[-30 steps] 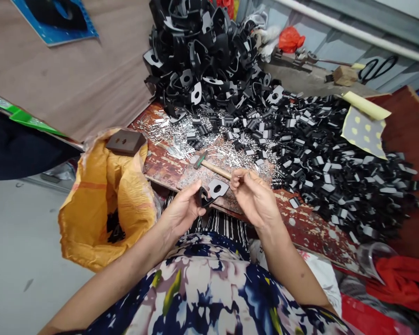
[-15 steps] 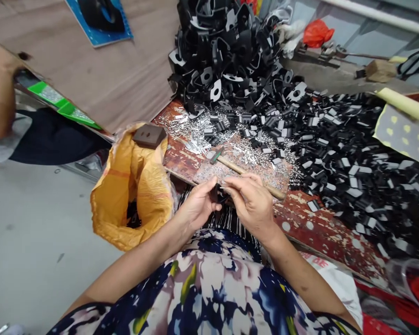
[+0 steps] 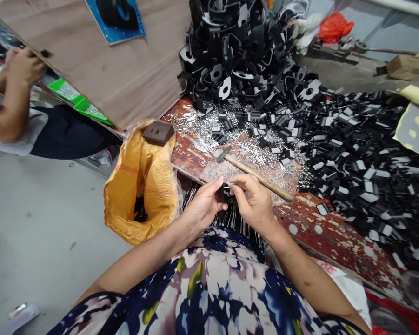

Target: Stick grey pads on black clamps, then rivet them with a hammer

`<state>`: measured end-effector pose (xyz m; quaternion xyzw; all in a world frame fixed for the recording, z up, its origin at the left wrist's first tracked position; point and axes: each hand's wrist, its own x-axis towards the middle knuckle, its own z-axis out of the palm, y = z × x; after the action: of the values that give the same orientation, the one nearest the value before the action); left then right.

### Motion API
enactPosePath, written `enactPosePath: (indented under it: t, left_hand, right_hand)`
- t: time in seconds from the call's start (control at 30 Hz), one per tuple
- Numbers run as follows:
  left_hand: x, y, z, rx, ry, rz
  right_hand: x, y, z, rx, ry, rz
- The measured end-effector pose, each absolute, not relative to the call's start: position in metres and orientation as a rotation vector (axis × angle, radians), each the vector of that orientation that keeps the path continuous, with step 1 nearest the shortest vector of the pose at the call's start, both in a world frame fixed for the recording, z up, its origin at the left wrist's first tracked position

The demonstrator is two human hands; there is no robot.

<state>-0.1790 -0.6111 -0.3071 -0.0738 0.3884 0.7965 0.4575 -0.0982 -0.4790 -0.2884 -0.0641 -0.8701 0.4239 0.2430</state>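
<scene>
Between thumb and fingers, my left hand (image 3: 206, 204) grips a small black part (image 3: 224, 191) just in front of the table edge. My right hand (image 3: 254, 200) is pinched closed against the part's right side, with a thin silvery pin (image 3: 227, 187) partly showing at its fingertips. Right behind my hands, a hammer (image 3: 256, 173) with a wooden handle lies across a speckled flat plate (image 3: 212, 171). Loose metal pins (image 3: 204, 142) are scattered behind the hammer.
Black parts are heaped in a tall pile (image 3: 230, 60) and a wide pile (image 3: 355, 153). A yellow sack (image 3: 120, 200) stands open at the left, with a brown block (image 3: 158, 132) on its rim. Another person's arm (image 3: 16, 100) is at far left, near green trays (image 3: 90, 109).
The view has shifted a little left, so things sit farther right. Both hands stay together at the black part. The other person's hands have come into view.
</scene>
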Motion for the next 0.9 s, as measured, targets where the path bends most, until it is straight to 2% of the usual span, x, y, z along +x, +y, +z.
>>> enactPosePath:
  t: [0.13, 0.37, 0.67, 0.8, 0.9]
  left_hand:
    - [-0.178, -0.61, -0.305, -0.204, 0.945, 1.957]
    - [-0.175, -0.605, -0.311, -0.299, 1.009, 2.04]
    - [-0.17, -0.614, -0.315, -0.202, 1.082, 2.042]
    - [-0.164, -0.631, -0.309, -0.05, 1.072, 2.011]
    - [-0.158, -0.646, -0.309, 0.065, 1.235, 2.056]
  right_hand:
    - [-0.101, -0.477, -0.286, -0.116, -2.386, 1.053]
    - [-0.106, -0.487, -0.282, 0.231, -2.623, 0.435]
    - [-0.106, -0.503, -0.291, 0.237, -2.541, 0.283]
    - [-0.097, -0.501, -0.299, 0.17, -2.507, 0.388]
    - [-0.094, -0.504, -0.299, 0.128, -2.498, 0.51]
